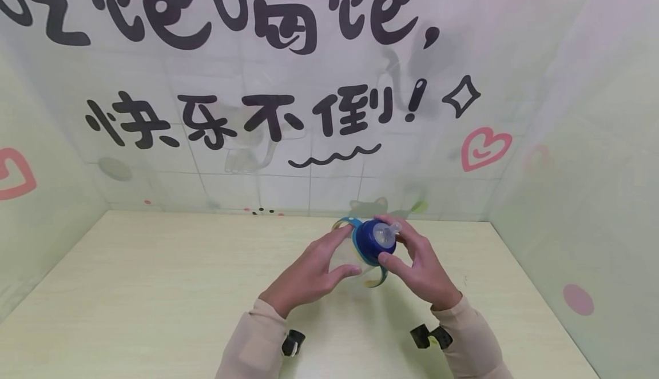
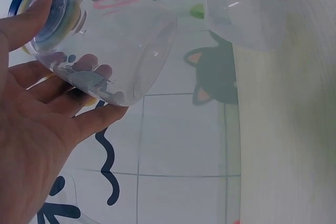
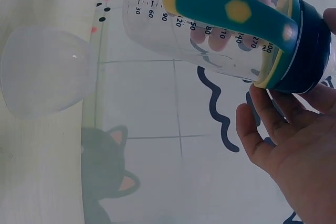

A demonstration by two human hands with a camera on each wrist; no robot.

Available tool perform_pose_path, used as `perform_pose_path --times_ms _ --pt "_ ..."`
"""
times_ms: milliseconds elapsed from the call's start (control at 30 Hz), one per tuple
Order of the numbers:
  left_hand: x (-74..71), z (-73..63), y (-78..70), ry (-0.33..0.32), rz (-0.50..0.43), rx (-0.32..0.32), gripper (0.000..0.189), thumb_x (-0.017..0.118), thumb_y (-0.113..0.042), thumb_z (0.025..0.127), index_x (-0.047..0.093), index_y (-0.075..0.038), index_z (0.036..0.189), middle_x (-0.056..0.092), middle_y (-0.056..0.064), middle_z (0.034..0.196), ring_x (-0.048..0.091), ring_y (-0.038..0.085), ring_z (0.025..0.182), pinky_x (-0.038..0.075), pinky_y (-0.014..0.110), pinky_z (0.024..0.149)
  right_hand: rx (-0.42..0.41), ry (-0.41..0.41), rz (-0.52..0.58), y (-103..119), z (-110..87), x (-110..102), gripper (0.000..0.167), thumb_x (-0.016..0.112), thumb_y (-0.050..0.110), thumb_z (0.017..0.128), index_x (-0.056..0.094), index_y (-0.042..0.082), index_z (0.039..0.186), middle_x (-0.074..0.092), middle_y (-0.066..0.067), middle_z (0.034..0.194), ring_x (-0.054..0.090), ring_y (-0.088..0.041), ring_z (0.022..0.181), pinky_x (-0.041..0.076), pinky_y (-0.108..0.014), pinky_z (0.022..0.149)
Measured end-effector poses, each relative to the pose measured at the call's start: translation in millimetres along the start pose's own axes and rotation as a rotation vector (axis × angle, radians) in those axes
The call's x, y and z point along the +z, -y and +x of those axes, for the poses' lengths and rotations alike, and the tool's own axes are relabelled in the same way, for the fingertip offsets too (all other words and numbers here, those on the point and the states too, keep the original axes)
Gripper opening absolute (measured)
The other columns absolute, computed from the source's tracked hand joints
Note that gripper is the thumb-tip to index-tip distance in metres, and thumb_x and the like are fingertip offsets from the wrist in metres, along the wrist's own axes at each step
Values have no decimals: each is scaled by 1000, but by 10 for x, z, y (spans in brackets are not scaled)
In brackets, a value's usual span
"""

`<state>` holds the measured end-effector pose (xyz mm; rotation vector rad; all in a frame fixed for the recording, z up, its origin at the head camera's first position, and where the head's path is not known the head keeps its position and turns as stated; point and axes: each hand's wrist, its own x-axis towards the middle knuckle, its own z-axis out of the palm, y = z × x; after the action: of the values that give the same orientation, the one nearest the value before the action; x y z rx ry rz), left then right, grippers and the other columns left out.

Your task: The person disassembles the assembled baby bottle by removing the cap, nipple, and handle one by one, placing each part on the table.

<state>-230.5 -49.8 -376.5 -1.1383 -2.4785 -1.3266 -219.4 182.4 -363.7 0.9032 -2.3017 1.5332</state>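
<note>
A clear baby bottle (image 2: 131, 40) with printed measuring marks is held tilted above the table. Its dark blue collar (image 1: 368, 244) carries a clear teat (image 1: 385, 233), and blue-green handles (image 3: 226, 6) with yellow patches curve out from the neck. My left hand (image 1: 314, 267) grips the bottle's body, thumb on the near side and fingers beneath. At the collar, my right hand (image 1: 424, 267) pinches between thumb and fingers. A translucent dome-shaped cap (image 3: 47, 72) stands on the table beyond the bottle, apart from both hands; in the head view I cannot make it out.
The pale wood-grain table (image 1: 154, 287) ends at a white back wall (image 1: 247, 190) with large black lettering. Side walls (image 1: 582, 213) bearing pink decorations close off the left and right. A small black device (image 1: 293, 343) sits on each wrist.
</note>
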Motion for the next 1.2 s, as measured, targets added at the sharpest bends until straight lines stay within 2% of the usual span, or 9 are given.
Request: perform_pose_path --times_ms 133,300,367,467,567,700,800,967,1200 --pt "-1 -5 -2 -1 1 -2 72 71 -24 94 36 3 151 40 20 153 37 31 143 31 49 116 2 -8 -2 -4 -4 10 52 60 1 92 49 4 143 55 -12 138 51 -25 125 44 -36 106" --pt "2 -7 2 -10 3 2 72 70 -25 94 35 3 151 40 20 153 37 31 142 32 48 116 5 -28 -6 -5 -6 21 55 62 3 91 49 5 144 55 -12 139 50 -25 126 41 -56 105" --pt "3 -8 1 -16 9 6 72 70 -25 94 36 3 151 41 21 152 38 31 142 32 48 116 8 -42 -16 4 -5 31 57 64 3 91 48 6 145 54 -12 140 49 -25 128 40 -61 103" --pt "9 -10 3 -25 29 8 72 70 -25 94 36 3 151 41 19 152 38 31 142 32 47 116 23 -84 -69 28 1 60 60 67 6 90 48 8 146 54 -11 141 49 -23 128 43 -57 100" --pt "17 -10 4 -30 70 -19 72 69 -27 95 36 1 152 41 16 154 37 28 143 32 44 117 51 -161 -160 65 12 105 60 72 11 88 52 9 144 57 -9 139 52 -22 124 47 -49 93" --pt "25 -2 7 -36 119 -56 71 69 -29 95 35 -2 152 41 13 155 36 24 144 31 40 118 110 -280 -248 102 23 170 54 77 20 85 60 5 134 64 -9 128 58 -23 110 48 -43 83" --pt "27 5 12 -43 137 -60 71 69 -29 95 36 -3 152 42 12 154 37 23 143 31 40 118 150 -339 -278 114 33 205 48 80 24 83 65 4 124 68 -7 117 60 -21 99 46 -40 78" --pt "28 2 17 -50 158 -62 71 69 -29 95 36 -2 152 42 13 154 37 24 143 31 40 118 194 -374 -312 116 38 235 38 82 29 81 70 8 110 71 0 98 62 -16 90 47 -37 74" --pt "22 -6 16 -50 164 -73 71 69 -30 95 36 -2 152 42 13 154 37 25 143 31 40 118 192 -363 -308 121 37 255 38 82 29 81 69 8 110 70 0 96 61 -16 91 49 -39 76"
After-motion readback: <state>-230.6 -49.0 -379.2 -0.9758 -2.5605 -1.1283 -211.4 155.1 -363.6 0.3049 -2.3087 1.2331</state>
